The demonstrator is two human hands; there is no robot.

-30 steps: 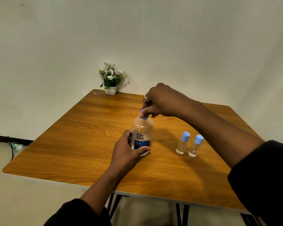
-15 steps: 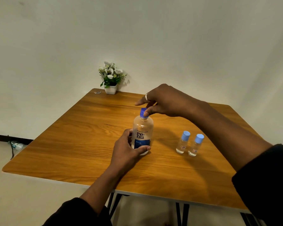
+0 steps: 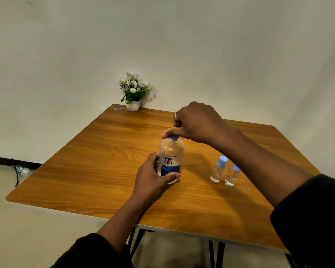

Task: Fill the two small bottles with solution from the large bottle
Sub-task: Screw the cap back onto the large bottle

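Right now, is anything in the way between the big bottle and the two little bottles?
Nothing on the table sits between the big bottle and the two little bottles; only bare wood shows there. But both little bottles have their blue caps on, and the right hand is on the big bottle's cap.

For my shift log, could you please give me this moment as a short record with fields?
Left hand: wrapped around the lower body of the large bottle, steadying it upright on the table
Right hand: fingers closed on the blue cap of the large bottle
Small bottles: two, upright, caps on, close together, right of the large bottle, untouched
Background: potted flowers at the table's far corner
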